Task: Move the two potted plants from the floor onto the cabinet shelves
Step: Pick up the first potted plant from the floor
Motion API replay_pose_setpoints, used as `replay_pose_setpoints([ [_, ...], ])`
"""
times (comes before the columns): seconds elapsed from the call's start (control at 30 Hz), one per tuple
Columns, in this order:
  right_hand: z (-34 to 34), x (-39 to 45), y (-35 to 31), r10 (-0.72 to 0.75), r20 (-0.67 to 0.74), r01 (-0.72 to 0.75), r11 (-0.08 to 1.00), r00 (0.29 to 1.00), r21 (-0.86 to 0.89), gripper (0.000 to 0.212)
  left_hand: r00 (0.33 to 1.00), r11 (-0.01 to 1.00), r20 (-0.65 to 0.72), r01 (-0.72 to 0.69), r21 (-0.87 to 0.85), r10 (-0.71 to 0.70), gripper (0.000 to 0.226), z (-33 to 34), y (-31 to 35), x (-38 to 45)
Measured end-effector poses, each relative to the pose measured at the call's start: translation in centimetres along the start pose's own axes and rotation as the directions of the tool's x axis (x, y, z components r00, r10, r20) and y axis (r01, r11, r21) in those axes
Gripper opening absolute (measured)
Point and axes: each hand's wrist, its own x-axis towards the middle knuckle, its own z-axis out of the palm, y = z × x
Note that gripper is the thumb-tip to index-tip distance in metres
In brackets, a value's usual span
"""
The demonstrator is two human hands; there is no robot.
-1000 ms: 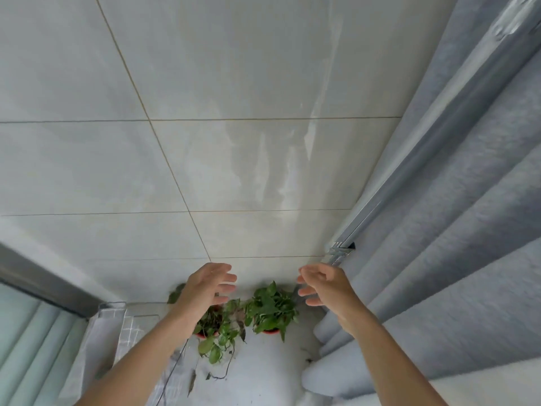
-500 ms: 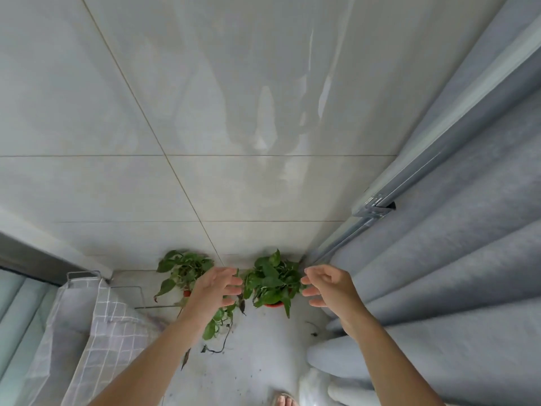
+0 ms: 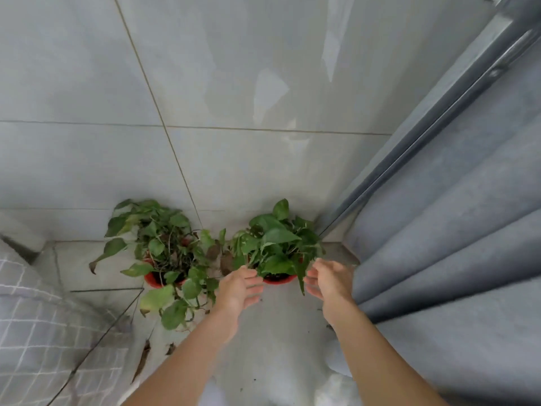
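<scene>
Two leafy green plants in small red pots stand on the floor against the tiled wall. The right potted plant [image 3: 276, 244] is bushy and upright; its red pot rim shows between my hands. The left potted plant [image 3: 164, 247] trails long stems toward me. My left hand [image 3: 238, 288] and my right hand [image 3: 329, 281] are stretched out on either side of the right pot, fingers relaxed, close to its rim but not clearly touching it. Both hands hold nothing.
A grey curtain [image 3: 456, 253] hangs in folds on the right, beside a metal door frame [image 3: 424, 136]. Checked grey fabric on a wire rack [image 3: 52, 326] fills the lower left. Dry leaves lie on the floor [image 3: 263, 347].
The view has tilted down toward the floor. Both hands have dropped lower and closed in on either side of the right pot.
</scene>
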Motion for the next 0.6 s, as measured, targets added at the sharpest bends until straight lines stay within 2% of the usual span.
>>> replay_pose_setpoints([
  [0.07, 1.1, 2.5, 2.8, -0.021, -0.116, 0.023, 1.000, 0.993, 0.014, 0.021, 0.998, 0.995, 0.025, 0.062, -0.081, -0.060, 0.045, 0.8, -3.0, 3.0],
  [0.13, 1.7, 4.3, 4.6, -0.063, -0.179, 0.055, 0.997, 0.982, -0.047, 0.026, 0.989, 0.986, 0.103, 0.115, -0.123, -0.102, 0.052, 1.3, -5.1, 5.2],
  [0.23, 2.5, 6.0, 7.2, -0.100, -0.200, 0.077, 0.989, 0.975, -0.123, 0.024, 0.985, 0.968, 0.149, 0.121, -0.218, -0.090, 0.042, 1.1, -7.6, 7.3],
  [0.33, 3.4, 6.6, 9.5, -0.014, -0.163, -0.012, 0.987, 0.986, -0.161, 0.022, 0.989, 0.966, 0.119, 0.109, -0.236, -0.082, 0.034, 1.1, -9.1, 8.1],
  [0.43, 4.1, 6.8, 11.2, 0.110, -0.045, -0.116, 0.982, 0.993, -0.150, 0.020, 0.987, 0.971, 0.141, 0.112, -0.209, -0.084, 0.028, 1.6, -10.0, 8.0],
  [0.5, 4.4, 7.6, 11.1, 0.152, -0.009, -0.152, 0.982, 0.988, -0.112, 0.024, 0.986, 0.972, 0.145, 0.112, -0.207, -0.083, 0.031, 1.8, -10.3, 8.7],
  [0.6, 4.6, 9.9, 11.1, 0.149, -0.012, -0.149, 0.988, 0.989, -0.051, 0.017, 0.987, 0.963, 0.126, 0.128, -0.237, -0.100, 0.043, 1.7, -10.9, 10.3],
])
